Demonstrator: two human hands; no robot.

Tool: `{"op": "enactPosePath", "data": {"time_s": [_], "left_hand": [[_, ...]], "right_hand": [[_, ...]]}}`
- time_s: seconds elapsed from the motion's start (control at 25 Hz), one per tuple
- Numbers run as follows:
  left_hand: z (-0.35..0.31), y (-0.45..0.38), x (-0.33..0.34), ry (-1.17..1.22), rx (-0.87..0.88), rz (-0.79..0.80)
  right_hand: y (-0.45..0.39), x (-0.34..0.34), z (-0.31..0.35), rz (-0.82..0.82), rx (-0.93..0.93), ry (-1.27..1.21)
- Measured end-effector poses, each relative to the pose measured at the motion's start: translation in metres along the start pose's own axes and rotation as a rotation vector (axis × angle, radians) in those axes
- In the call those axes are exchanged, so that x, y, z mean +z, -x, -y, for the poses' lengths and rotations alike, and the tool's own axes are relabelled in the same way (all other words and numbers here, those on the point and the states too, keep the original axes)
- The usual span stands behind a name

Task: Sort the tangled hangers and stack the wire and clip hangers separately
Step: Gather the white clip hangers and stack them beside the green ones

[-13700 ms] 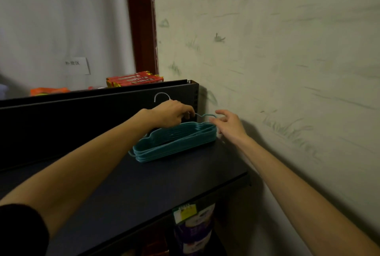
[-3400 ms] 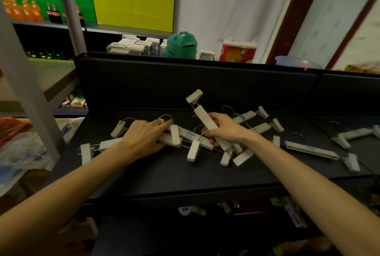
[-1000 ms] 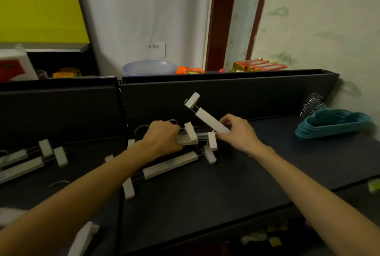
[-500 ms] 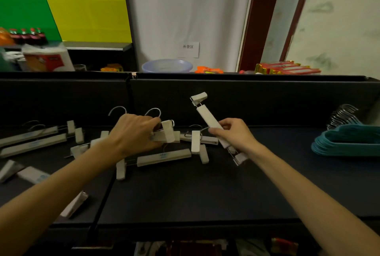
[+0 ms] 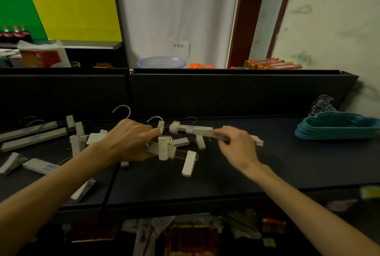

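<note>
Nearest on the dark worktop (image 5: 205, 181) lie loose white clip hangers (image 5: 189, 163), some off to the left side. Just past them the left hand (image 5: 128, 141) reaches into a tangled bunch of clip hangers (image 5: 164, 149), its fingers curled around some of them. Beside it the right hand (image 5: 236, 147) pinches one long clip hanger (image 5: 195, 129) and holds it almost flat, just above the bunch; it looks blurry. Two more long ones (image 5: 33, 134) lie side by side at the far left. At the far right sits a neat stack of teal wire hangers (image 5: 337, 127), well apart from the white ones, with its metal hooks (image 5: 320, 104) near the back wall (image 5: 226, 93).
</note>
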State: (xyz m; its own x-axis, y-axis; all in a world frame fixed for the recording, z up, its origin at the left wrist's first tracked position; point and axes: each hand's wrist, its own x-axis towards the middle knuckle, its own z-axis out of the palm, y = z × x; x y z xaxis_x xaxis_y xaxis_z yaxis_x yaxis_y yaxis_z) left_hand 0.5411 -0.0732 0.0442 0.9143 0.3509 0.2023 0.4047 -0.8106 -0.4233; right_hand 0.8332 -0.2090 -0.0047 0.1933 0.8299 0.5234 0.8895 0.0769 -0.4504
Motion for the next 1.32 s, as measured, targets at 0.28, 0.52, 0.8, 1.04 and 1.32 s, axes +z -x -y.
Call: {"op": "enactPosePath", "data": {"time_s": [0.28, 0.52, 0.8, 1.04, 1.32], "left_hand": [[0.012, 0.029, 0.001, -0.056, 0.016, 0.092], [-0.014, 0.001, 0.0, -0.04, -0.129, 0.166], [-0.035, -0.071, 0.001, -0.009, -0.151, 0.036], [-0.05, -0.141, 0.004, 0.036, -0.134, -0.086], [-0.096, -0.164, 0.05, 0.29, 0.067, -0.096]], "right_hand": [[0.022, 0.028, 0.011, 0.434, -0.018, 0.051], [0.016, 0.01, 0.017, 0.167, 0.191, -0.43], [0.013, -0.021, 0.006, 0.384, 0.216, -0.292], [-0.017, -0.018, -0.045, 0.197, 0.359, -0.266], [-0.035, -0.004, -0.077, 0.248, 0.459, -0.417]]}}
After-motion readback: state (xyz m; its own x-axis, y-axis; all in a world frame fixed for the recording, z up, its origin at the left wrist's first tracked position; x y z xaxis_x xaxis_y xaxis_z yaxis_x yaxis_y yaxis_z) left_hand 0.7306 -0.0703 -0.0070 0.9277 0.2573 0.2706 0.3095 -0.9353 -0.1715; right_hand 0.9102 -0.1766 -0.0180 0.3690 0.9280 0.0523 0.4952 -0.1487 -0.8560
